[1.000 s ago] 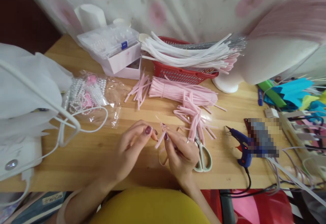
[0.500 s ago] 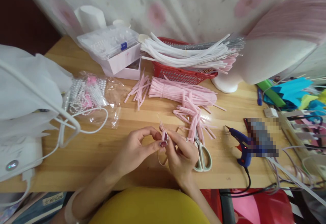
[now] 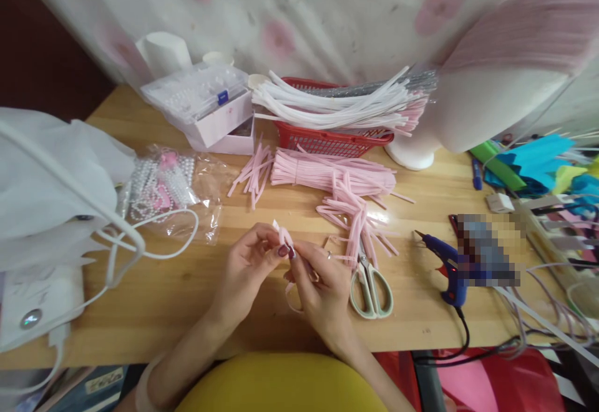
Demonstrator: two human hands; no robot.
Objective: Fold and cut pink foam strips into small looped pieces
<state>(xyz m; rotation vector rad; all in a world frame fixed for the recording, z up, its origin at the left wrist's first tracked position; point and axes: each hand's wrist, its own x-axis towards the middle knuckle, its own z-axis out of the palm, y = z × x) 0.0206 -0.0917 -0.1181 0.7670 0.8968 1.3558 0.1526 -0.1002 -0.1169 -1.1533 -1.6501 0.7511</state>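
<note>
Both hands meet over the wooden tabletop — left hand and right hand pinched shut on one short fuzzy pink pipe-cleaner piece — green-handled scissors just beside.

Left hand: thumb and forefinger, spread apart one second ago, have closed onto the short pink fuzzy strip, meeting the fingertips of the right hand. Strip: previously hanging straight, now bent into a small fold at the pinch. Right hand: earlier overlapping the handles of the pale green scissors, now just left of them
</note>
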